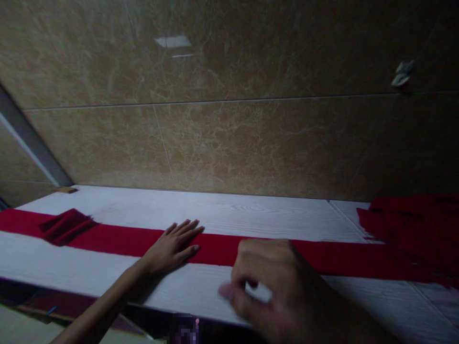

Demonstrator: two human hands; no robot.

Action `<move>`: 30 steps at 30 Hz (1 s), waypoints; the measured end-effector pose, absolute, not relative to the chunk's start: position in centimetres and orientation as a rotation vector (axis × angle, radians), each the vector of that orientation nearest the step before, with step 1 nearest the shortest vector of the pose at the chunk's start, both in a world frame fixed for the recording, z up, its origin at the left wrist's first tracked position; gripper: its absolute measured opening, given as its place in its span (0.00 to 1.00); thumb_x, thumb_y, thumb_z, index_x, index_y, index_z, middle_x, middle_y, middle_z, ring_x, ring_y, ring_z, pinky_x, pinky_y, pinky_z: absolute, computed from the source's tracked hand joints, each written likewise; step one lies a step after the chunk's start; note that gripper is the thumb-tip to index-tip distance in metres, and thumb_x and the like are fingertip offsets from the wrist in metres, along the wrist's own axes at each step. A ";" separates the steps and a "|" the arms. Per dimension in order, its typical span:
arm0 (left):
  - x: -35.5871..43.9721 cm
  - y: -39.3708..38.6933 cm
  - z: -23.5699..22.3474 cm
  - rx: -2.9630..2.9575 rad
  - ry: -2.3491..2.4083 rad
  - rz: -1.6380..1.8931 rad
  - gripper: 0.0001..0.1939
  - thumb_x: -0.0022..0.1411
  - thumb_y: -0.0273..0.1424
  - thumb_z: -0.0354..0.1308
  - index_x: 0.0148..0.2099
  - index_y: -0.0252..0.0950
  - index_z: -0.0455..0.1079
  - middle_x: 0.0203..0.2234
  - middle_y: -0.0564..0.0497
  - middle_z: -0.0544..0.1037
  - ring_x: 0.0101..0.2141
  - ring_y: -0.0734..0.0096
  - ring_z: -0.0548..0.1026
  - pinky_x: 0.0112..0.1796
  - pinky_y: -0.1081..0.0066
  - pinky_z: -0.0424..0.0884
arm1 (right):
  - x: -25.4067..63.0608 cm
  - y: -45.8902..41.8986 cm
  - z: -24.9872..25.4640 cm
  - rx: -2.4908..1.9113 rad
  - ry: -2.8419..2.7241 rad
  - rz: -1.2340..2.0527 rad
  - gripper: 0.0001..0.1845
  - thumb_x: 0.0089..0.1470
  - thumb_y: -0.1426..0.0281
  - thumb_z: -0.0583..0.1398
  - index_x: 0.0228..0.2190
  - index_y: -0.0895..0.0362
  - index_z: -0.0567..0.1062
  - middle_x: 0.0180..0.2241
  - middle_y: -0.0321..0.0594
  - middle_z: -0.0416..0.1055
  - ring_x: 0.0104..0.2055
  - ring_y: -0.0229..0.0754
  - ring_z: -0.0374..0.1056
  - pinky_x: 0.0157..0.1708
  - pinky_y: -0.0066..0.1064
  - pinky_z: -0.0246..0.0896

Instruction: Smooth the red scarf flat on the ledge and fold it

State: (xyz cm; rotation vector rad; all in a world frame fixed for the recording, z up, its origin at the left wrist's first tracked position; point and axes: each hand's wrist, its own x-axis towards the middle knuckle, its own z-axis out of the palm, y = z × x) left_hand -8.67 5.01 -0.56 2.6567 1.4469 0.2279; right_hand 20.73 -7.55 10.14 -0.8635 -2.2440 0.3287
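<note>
A long strip of red cloth [122, 240] runs across the white wood-grained surface from the left edge to the right. My left hand [174, 248] lies flat on the strip, palm down, its fingers spread and holding nothing. Closer to the camera, my right hand [268, 282] is over the strip, slightly blurred. Its fingers are curled in toward the thumb, with a small gap showing inside the curl. Whether anything is in those fingers is hidden. To the left of my left hand, a small folded piece of red cloth [66, 227] sits on the strip.
A heap of red cloth [412, 229] lies at the strip's right end. Behind the white surface [268, 215] rises a brown marbled tile wall [222, 143], with a small pale fixture [402, 74] at upper right. A metal post [32, 138] stands at the left.
</note>
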 end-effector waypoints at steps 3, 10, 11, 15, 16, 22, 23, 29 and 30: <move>-8.7 5.1 -0.7 2.674 1.426 0.255 0.33 0.71 0.56 0.46 0.72 0.51 0.57 0.70 0.51 0.57 0.70 0.49 0.54 0.66 0.42 0.51 | 21.9 -5.2 8.7 -1.300 -2.170 0.309 0.13 0.66 0.66 0.58 0.28 0.53 0.71 0.28 0.32 0.74 0.31 0.38 0.70 0.33 0.31 0.56; -8.6 4.9 -0.6 2.633 1.449 0.213 0.34 0.70 0.57 0.46 0.72 0.51 0.57 0.71 0.51 0.55 0.70 0.48 0.53 0.66 0.40 0.49 | 21.6 -3.4 5.1 -1.652 -2.406 0.224 0.14 0.69 0.67 0.51 0.35 0.53 0.74 0.34 0.40 0.79 0.35 0.44 0.73 0.31 0.34 0.50; -8.6 4.9 -0.5 2.634 1.448 0.214 0.33 0.71 0.57 0.46 0.72 0.51 0.57 0.71 0.51 0.55 0.70 0.48 0.53 0.66 0.41 0.49 | 21.6 -3.4 4.8 -1.659 -2.426 0.234 0.14 0.69 0.68 0.51 0.34 0.53 0.75 0.34 0.41 0.79 0.35 0.45 0.74 0.31 0.34 0.49; -8.5 4.9 -0.5 2.631 1.439 0.202 0.34 0.71 0.57 0.45 0.72 0.51 0.57 0.71 0.50 0.54 0.71 0.49 0.52 0.67 0.41 0.48 | 21.9 -3.4 4.4 -1.635 -2.443 0.292 0.13 0.67 0.69 0.54 0.30 0.53 0.74 0.32 0.38 0.79 0.33 0.43 0.72 0.30 0.34 0.48; -8.6 4.9 -0.5 2.628 1.434 0.196 0.34 0.71 0.57 0.45 0.72 0.51 0.57 0.71 0.50 0.54 0.71 0.49 0.51 0.67 0.42 0.47 | 22.0 -3.4 4.4 -1.619 -2.439 0.303 0.13 0.67 0.69 0.54 0.30 0.53 0.73 0.32 0.37 0.78 0.33 0.43 0.72 0.30 0.34 0.48; -9.0 4.2 0.2 2.655 1.450 0.544 0.31 0.71 0.51 0.49 0.70 0.43 0.61 0.66 0.46 0.66 0.69 0.53 0.56 0.68 0.45 0.45 | 22.5 -3.3 3.2 -1.394 -2.353 0.282 0.11 0.67 0.70 0.54 0.31 0.53 0.72 0.34 0.37 0.75 0.37 0.43 0.70 0.37 0.35 0.56; -8.7 3.9 0.5 2.671 1.453 0.667 0.27 0.72 0.49 0.49 0.66 0.42 0.66 0.63 0.46 0.71 0.67 0.54 0.60 0.68 0.46 0.44 | 22.7 -3.2 2.9 -1.354 -2.339 0.258 0.11 0.67 0.71 0.55 0.31 0.54 0.72 0.34 0.37 0.75 0.38 0.44 0.69 0.39 0.36 0.58; -1.4 5.0 3.9 2.664 1.146 0.926 0.19 0.73 0.41 0.50 0.34 0.37 0.73 0.32 0.49 0.79 0.37 0.65 0.75 0.47 0.63 0.66 | 23.2 -1.7 1.2 -1.252 -2.331 0.172 0.10 0.66 0.72 0.54 0.34 0.54 0.75 0.38 0.42 0.75 0.41 0.46 0.70 0.44 0.42 0.64; 0.5 5.7 4.4 2.648 1.092 0.898 0.18 0.72 0.40 0.51 0.32 0.37 0.72 0.30 0.50 0.78 0.35 0.67 0.73 0.44 0.65 0.65 | 23.2 -1.4 1.0 -1.239 -2.335 0.172 0.10 0.67 0.71 0.54 0.39 0.53 0.76 0.42 0.43 0.76 0.45 0.47 0.71 0.47 0.44 0.65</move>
